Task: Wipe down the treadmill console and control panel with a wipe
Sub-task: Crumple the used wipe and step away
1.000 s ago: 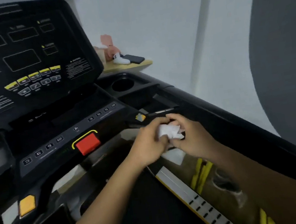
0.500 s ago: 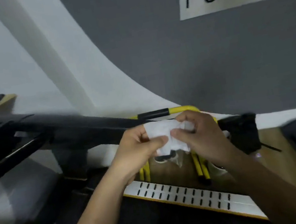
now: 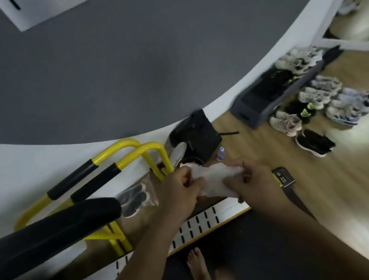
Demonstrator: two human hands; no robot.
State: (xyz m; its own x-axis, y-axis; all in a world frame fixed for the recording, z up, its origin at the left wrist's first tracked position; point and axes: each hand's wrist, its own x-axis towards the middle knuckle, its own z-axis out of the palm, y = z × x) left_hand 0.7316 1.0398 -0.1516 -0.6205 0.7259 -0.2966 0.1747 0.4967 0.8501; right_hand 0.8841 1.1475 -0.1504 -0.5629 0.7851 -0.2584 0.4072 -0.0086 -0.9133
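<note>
Both hands, left hand (image 3: 182,193) and right hand (image 3: 254,183), pinch the white wipe (image 3: 213,181) stretched between their curled fingers, above the treadmill's side rail (image 3: 198,224).

Both forearms extend forward and converge on the wipe (image 3: 213,180). Left grip (image 3: 182,194) pinches the wipe's left end, fingers curled. Right grip (image 3: 255,183) pinches its right end, back of hand up. Grips close together, wipe spanning the gap. Bare foot (image 3: 199,271) well below the wipe.
</note>
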